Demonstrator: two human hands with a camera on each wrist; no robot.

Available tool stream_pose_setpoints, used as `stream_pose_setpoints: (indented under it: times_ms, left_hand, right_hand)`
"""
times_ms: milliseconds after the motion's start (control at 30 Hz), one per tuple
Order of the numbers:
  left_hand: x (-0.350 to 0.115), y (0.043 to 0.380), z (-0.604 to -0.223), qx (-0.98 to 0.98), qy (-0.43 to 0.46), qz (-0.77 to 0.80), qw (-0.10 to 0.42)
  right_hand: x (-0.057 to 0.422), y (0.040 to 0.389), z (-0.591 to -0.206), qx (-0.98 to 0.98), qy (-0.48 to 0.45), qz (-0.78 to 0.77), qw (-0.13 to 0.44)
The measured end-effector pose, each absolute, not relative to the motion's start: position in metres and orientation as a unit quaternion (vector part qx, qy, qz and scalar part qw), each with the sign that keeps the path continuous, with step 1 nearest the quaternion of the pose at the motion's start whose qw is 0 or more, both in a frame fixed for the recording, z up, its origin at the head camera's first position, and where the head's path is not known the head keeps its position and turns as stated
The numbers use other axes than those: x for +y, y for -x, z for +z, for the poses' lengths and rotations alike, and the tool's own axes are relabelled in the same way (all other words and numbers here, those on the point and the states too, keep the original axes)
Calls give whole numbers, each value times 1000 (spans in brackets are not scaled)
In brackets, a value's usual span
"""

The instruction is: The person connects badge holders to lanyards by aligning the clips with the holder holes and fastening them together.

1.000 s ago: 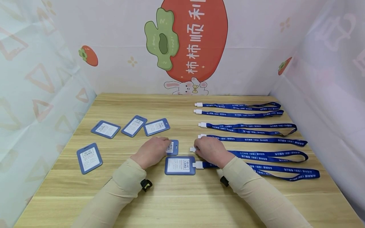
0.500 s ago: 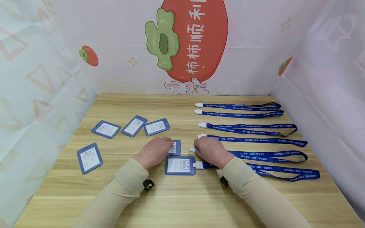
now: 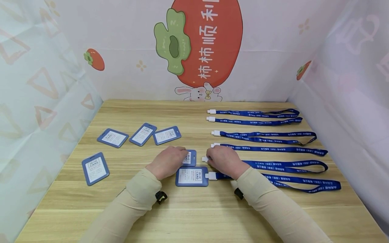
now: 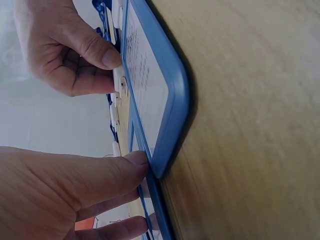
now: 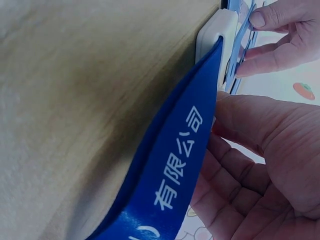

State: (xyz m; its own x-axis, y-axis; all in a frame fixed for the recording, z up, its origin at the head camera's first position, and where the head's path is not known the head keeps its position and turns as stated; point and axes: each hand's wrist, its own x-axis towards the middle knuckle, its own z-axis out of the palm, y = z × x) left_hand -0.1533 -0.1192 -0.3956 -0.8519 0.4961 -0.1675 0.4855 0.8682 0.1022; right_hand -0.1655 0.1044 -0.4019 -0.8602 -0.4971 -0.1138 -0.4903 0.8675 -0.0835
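Observation:
Near the table's middle my left hand [image 3: 169, 162] holds a blue ID card holder [image 3: 190, 158] by its long edges, slot end pointing right; the hand covers its left part. In the left wrist view, the thumb and fingers [image 4: 131, 169] grip that holder's edges. My right hand [image 3: 226, 162] pinches a blue lanyard near its white clip [image 3: 205, 159], which faces the holder across a small gap. Just in front lies another card holder [image 3: 192, 176] with a lanyard's white clip [image 3: 211, 176] at its slot end. That lanyard's strap [image 5: 180, 150] runs below my right hand.
Several card holders lie at the left, including one by itself [image 3: 95, 168] and one tilted [image 3: 143, 134]. More blue lanyards [image 3: 267, 137] are laid out in rows at the right, clips leftward. Printed cloth walls [image 3: 127, 74] enclose the wooden table [image 3: 194, 216].
My left hand has slid the card holder rightward, closer to the white clip. The right hand and its lanyard have stayed almost in place.

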Motion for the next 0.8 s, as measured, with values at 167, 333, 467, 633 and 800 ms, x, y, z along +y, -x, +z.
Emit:
stream_pose_setpoints:
  times_ms: [167, 333, 467, 633, 800]
  left_hand:
    - [-117, 153, -396, 962, -255, 19, 96]
    - [-115, 153, -397, 962, -254, 19, 96]
    - [-113, 154, -397, 962, -254, 18, 102]
    - [-112, 153, -396, 961, -254, 20, 106]
    - [-110, 153, -397, 960, -261, 13, 102]
  right_hand:
    - [104, 165, -401, 964, 257, -25, 66]
    - [104, 165, -400, 964, 255, -26, 67]
    - [103, 165, -400, 964, 254, -26, 67]
    - [103, 165, -400, 965, 253, -27, 69]
    - [103, 165, -400, 965, 251, -26, 72]
